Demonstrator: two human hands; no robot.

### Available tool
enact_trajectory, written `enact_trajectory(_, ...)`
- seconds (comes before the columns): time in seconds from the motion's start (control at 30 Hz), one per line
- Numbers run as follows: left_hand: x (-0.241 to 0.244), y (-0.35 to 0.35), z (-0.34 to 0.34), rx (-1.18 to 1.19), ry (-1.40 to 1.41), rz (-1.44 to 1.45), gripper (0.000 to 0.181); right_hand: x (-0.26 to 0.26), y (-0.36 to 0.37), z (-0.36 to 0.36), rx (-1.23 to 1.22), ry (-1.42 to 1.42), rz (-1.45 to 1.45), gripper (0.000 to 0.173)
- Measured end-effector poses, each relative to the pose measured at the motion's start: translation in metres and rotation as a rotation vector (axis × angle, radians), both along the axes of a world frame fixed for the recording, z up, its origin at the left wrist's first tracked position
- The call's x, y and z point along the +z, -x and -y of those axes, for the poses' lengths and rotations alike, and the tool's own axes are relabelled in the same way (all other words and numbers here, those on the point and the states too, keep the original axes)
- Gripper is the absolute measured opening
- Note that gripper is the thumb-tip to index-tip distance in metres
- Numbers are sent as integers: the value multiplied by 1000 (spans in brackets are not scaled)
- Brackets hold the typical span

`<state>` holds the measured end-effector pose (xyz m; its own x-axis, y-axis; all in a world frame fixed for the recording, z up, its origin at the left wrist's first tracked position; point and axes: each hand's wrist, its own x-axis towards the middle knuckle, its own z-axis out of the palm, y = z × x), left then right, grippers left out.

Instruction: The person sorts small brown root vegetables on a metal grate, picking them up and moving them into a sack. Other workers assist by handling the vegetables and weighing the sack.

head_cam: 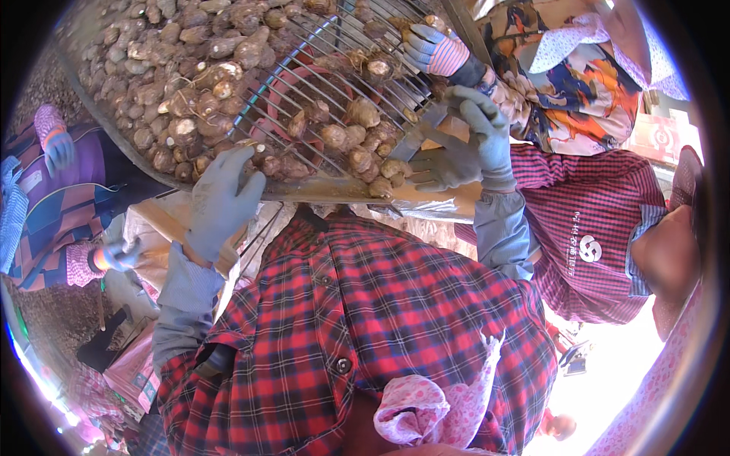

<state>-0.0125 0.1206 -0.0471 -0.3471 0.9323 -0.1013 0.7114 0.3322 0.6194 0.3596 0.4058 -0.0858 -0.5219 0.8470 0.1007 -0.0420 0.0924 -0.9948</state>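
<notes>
My left hand, in a grey work glove, reaches over the near edge of a metal sorting table. Its thumb stands apart from the fingers, whose tips are at the pile of brown taro-like corms. My right hand, gloved the same way, is raised at the right end of the bar grate, fingers bent; whether they grip anything is hidden. Close below it lies a co-worker's dark grey glove. Loose corms rest on the bars between my hands.
Under the grate sits a reddish round tub. A co-worker's striped glove touches corms at the upper right. A person in a checked shirt stands close on my right. At left, another person wears blue-and-orange gloves.
</notes>
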Motion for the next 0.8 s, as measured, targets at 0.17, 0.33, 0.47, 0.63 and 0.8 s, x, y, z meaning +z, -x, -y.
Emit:
enact_trajectory(0.17, -25, -9, -33, -202, 57, -157, 62, 26, 21, 15, 52, 106, -94, 28)
enact_trajectory(0.33, -46, -5, -52, 15, -48, 609, 67, 30, 42, 2, 167, -30, -7, 30)
enact_trajectory(0.47, -57, 25, -45, -103, -114, 401, 79, 59, 69, -16, 396, -230, 262, 35)
enact_trajectory(0.63, -46, 2, -59, -209, 188, -51, 113, 37, 168, -21, 772, -281, 327, 47)
enact_trajectory(0.8, -56, 2, -73, -230, 233, -67, 120, 6, 234, -8, 912, -406, 544, 56)
